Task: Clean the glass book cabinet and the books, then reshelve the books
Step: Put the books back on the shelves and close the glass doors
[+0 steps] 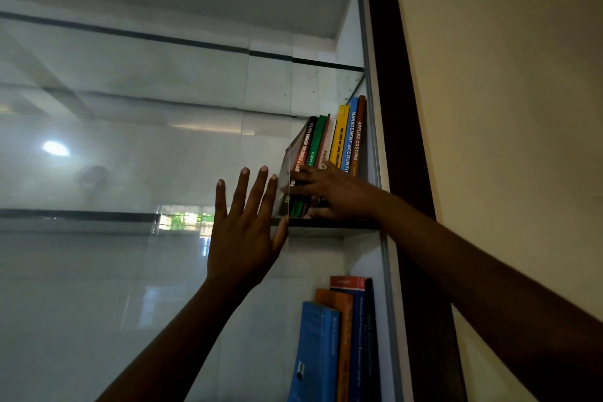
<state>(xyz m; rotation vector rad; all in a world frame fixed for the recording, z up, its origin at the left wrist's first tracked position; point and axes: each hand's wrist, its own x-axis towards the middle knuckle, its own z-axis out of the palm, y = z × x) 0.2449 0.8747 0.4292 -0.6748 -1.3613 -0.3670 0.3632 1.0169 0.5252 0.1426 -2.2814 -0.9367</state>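
The right hand [329, 192] spreads loosely over the lower spines of six leaning books [336, 143] on the upper shelf [329, 224], clasping none. The left hand [243, 232] lies flat and open against the glass door [130, 140]. Below stand four more books [336, 343].

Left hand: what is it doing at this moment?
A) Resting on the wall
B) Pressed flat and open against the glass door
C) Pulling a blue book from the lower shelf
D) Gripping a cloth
B: the left hand lies with fingers spread on the glass door, near its edge, while the right hand reaches the books on the upper shelf.
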